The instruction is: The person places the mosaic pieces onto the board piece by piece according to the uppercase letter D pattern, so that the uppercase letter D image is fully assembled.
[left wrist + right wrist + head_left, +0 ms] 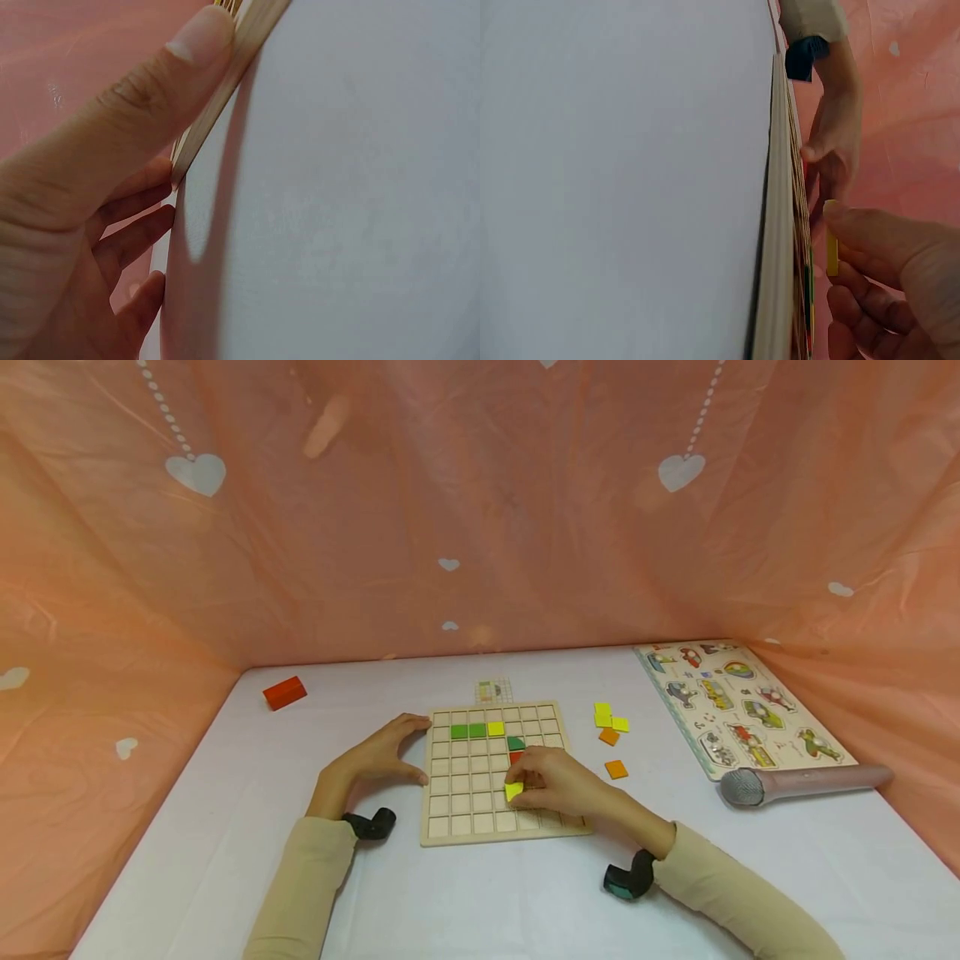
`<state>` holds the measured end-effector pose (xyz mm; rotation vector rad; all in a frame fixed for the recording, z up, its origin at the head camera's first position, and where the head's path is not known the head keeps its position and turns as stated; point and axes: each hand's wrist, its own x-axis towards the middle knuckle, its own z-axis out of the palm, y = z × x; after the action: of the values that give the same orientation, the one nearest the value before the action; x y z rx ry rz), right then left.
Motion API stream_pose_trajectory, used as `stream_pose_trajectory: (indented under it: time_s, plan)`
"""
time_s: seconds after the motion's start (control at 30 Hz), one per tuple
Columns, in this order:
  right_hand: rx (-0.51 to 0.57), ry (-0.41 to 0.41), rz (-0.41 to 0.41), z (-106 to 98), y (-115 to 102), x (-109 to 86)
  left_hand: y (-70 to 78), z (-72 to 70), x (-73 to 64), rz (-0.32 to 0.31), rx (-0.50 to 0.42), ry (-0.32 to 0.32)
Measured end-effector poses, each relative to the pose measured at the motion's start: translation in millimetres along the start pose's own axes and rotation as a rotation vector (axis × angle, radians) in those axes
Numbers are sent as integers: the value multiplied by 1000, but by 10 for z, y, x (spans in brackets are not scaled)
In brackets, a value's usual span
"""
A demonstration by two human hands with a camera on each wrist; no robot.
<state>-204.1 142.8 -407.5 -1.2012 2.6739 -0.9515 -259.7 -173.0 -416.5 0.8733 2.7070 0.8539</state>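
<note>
A wooden grid board [459, 804] lies on the white table. My right hand [557, 782] pinches a yellow square tile [513, 791] between thumb and fingers over the board's lower middle. In the right wrist view, that tile appears edge-on at the fingertips, above the board's surface. My left hand [380, 752] is at the board's left side, thumb and fingers spread along its edge. Two green tiles [468, 732] and a yellow tile [496, 728] sit in an upper row. A green rounded piece [515, 743] sits above a red piece [516, 758], partly hidden by my right hand.
Several loose yellow tiles [603, 717] and two orange tiles [616, 769] lie right of the board. A small pattern card [493, 691] is behind it. Farther right are a picture puzzle [757, 710] and a microphone [806, 782]. At the back left lies a red block [285, 692].
</note>
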Motion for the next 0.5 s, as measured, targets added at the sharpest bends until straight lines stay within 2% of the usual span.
stream_pose_trajectory:
  time_s: [0.27,0.5]
  plan:
    - [-9,-17,-66,125,-22,89,-3,-3,-2,4,-6,-1]
    - [-20,-19,-76,133,-42,101,-4,-4,5,-13,-5,-5]
